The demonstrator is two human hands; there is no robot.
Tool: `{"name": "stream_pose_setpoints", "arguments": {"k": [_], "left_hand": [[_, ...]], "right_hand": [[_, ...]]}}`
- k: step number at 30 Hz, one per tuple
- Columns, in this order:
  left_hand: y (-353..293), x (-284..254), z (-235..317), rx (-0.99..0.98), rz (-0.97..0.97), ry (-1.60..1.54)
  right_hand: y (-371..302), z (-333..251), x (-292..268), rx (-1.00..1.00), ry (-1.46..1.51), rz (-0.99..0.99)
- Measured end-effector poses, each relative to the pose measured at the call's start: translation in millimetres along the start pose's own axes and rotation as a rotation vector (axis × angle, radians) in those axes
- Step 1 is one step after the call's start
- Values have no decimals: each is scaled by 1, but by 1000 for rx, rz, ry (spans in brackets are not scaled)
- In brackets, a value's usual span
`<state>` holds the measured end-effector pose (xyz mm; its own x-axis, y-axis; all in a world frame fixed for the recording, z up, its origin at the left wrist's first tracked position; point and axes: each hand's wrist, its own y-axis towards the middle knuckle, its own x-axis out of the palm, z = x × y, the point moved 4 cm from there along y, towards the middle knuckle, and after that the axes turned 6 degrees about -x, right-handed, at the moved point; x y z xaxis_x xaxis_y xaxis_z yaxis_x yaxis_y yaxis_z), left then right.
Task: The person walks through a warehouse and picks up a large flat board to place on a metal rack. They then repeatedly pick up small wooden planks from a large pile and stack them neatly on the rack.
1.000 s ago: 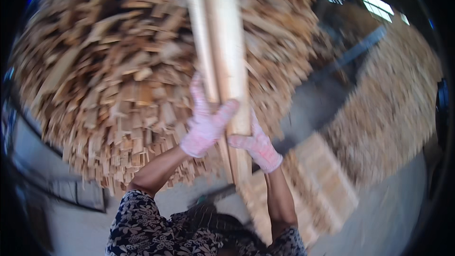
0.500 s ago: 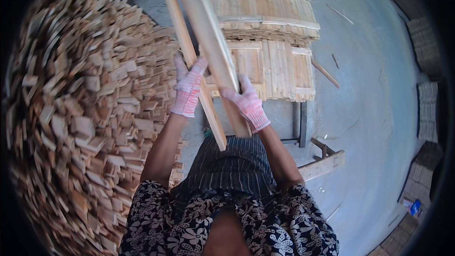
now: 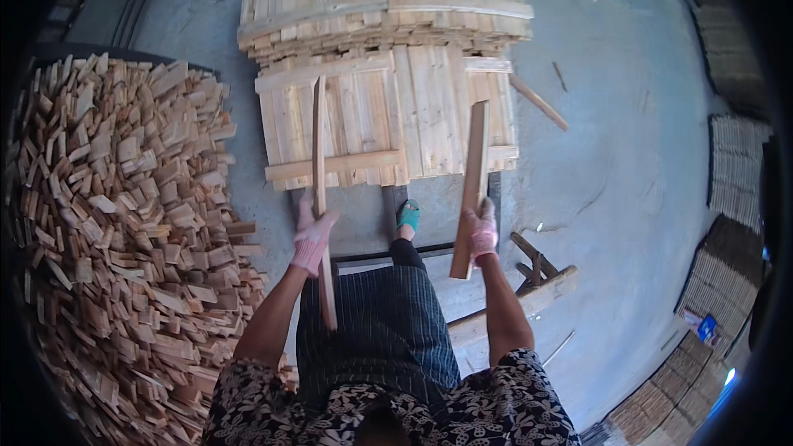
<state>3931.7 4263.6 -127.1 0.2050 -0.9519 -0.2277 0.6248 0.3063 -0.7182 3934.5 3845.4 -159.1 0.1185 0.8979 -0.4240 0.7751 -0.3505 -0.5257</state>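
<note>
My left hand [image 3: 312,235], in a pink and white knitted glove, grips a long narrow wooden slat [image 3: 319,149], held edge-up with its near end over my apron. In the same kind of glove, my right hand [image 3: 481,230] is closed round a second, shorter-looking wooden board [image 3: 472,161]. The two pieces are apart and point away from me. Beyond them lies a panel of pale planks [image 3: 429,116] with cross battens, on dark metal legs. The far ends of both pieces appear over this panel; whether they touch it I cannot tell.
A large heap of short wood offcuts [image 3: 140,223] fills the left side. Behind the panel rises a stack of plank panels [image 3: 380,12]. A low wooden trestle [image 3: 516,301] stands at my right, and a loose stick [image 3: 538,102] lies on the floor. Stacked slats [image 3: 735,165] line the far right.
The two wooden pieces, held close together before, are now spread apart and lowered toward the panel. My right hand has moved right. The view has shifted, showing more of the panel and my foot.
</note>
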Motion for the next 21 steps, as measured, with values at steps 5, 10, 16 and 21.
{"name": "stream_pose_setpoints", "arguments": {"k": [5,10,16,21], "left_hand": [[124,43,-3,122,154,140],[223,57,-45,57,316,375],[293,90,-99,165,461,1120],[307,97,-119,379,624,1220]], "right_hand": [[112,42,-14,-54,19,13],[229,47,-2,-146,-10,-73],[356,78,11,-97,-490,-142],[389,112,70,-145,-574,110]]}}
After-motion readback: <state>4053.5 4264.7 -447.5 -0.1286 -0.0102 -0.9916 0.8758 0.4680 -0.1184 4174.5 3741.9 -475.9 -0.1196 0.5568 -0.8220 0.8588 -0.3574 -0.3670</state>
